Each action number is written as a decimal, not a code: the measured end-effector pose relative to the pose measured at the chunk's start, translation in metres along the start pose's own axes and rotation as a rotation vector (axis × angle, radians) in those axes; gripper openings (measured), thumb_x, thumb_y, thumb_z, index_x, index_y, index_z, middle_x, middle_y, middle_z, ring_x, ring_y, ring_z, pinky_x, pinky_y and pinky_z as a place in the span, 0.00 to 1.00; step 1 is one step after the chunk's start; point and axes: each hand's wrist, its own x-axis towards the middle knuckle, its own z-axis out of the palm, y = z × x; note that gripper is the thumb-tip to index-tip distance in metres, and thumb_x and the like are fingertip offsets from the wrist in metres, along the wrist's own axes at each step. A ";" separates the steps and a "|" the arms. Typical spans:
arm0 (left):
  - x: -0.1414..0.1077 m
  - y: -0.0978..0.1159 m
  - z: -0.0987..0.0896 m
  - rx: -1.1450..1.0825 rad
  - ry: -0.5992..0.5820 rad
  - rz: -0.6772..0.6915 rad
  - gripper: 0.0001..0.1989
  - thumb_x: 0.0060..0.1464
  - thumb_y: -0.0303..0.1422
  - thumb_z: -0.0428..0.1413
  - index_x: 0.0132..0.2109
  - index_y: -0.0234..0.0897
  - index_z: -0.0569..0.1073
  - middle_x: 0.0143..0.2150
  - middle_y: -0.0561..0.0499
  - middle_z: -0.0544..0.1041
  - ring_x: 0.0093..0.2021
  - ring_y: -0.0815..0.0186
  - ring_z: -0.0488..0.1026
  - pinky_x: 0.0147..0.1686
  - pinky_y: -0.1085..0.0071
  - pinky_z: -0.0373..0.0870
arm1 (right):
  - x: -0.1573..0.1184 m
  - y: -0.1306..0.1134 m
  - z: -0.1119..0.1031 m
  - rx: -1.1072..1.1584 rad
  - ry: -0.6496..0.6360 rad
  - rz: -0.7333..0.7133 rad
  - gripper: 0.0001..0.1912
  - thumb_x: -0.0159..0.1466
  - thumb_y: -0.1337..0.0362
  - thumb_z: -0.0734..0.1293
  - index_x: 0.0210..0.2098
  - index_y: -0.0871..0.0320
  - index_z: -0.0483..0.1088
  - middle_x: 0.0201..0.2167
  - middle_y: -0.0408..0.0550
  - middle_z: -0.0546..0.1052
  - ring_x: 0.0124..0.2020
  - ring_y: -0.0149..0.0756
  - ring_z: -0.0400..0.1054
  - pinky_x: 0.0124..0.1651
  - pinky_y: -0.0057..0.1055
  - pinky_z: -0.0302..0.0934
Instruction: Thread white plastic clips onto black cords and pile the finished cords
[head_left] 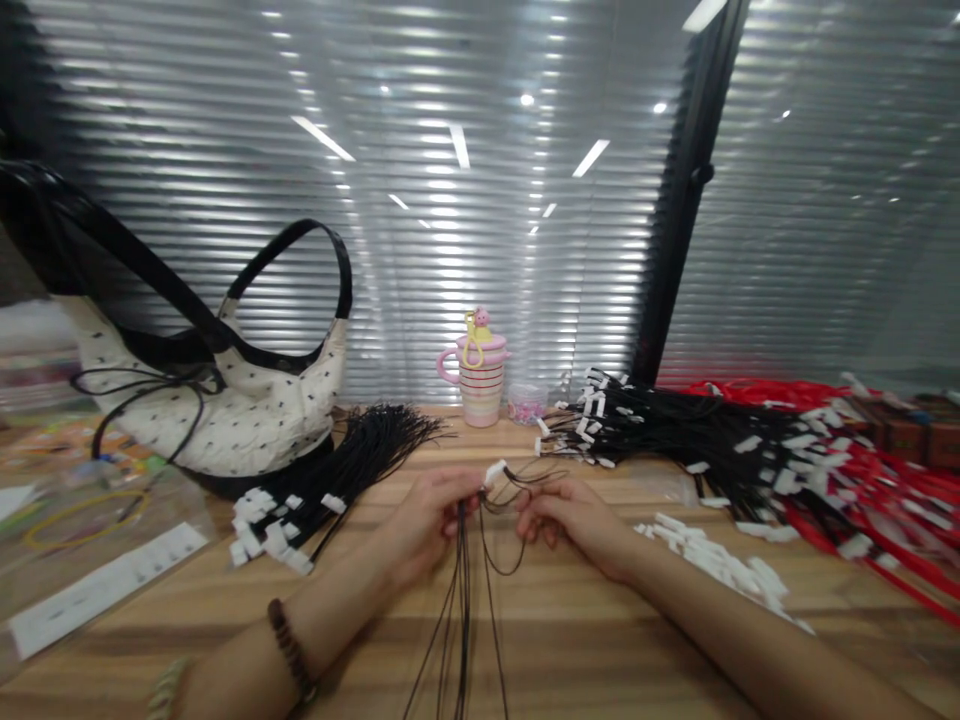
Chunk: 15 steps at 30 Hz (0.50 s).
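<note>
Black cords (463, 600) between both hands (491, 505)

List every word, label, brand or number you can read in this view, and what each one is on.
No readable text.
White strip at the left: small dark marks, too blurred to read.
White piece at the left hand: no text can be made out.
Striped mug: stripes, no readable lettering.
Spotted bag: dark marks, none readable as words.
</note>
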 end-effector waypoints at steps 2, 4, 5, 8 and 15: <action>-0.006 -0.001 0.006 0.113 -0.141 -0.041 0.11 0.39 0.37 0.60 0.26 0.32 0.72 0.19 0.56 0.64 0.19 0.78 0.54 0.17 0.78 0.40 | 0.002 -0.001 -0.006 0.194 0.031 -0.055 0.08 0.51 0.65 0.62 0.28 0.63 0.68 0.28 0.50 0.74 0.29 0.32 0.67 0.26 0.23 0.55; -0.011 -0.003 0.011 0.221 -0.222 -0.079 0.13 0.40 0.40 0.59 0.26 0.32 0.72 0.19 0.55 0.64 0.18 0.78 0.53 0.17 0.77 0.38 | 0.004 -0.002 -0.014 0.418 0.015 -0.030 0.09 0.53 0.65 0.60 0.27 0.64 0.69 0.33 0.51 0.74 0.34 0.34 0.67 0.31 0.26 0.59; -0.012 -0.004 0.013 0.270 -0.235 -0.087 0.14 0.40 0.41 0.58 0.26 0.32 0.72 0.19 0.55 0.64 0.18 0.78 0.52 0.16 0.77 0.38 | 0.005 -0.003 -0.018 0.509 0.009 0.014 0.10 0.53 0.66 0.59 0.25 0.65 0.69 0.34 0.52 0.74 0.35 0.34 0.67 0.33 0.27 0.60; -0.012 -0.003 0.015 0.387 -0.218 -0.081 0.17 0.41 0.44 0.57 0.28 0.31 0.73 0.17 0.57 0.61 0.18 0.78 0.50 0.16 0.77 0.39 | 0.006 -0.010 -0.028 0.588 0.057 0.102 0.12 0.53 0.65 0.57 0.20 0.64 0.67 0.32 0.53 0.74 0.35 0.34 0.67 0.36 0.30 0.60; -0.008 -0.012 0.013 0.658 -0.220 0.077 0.16 0.41 0.42 0.56 0.25 0.31 0.73 0.21 0.53 0.68 0.24 0.74 0.59 0.24 0.77 0.52 | -0.005 -0.034 -0.005 -0.551 0.209 -0.365 0.11 0.53 0.61 0.62 0.21 0.63 0.68 0.26 0.49 0.73 0.31 0.35 0.65 0.34 0.29 0.56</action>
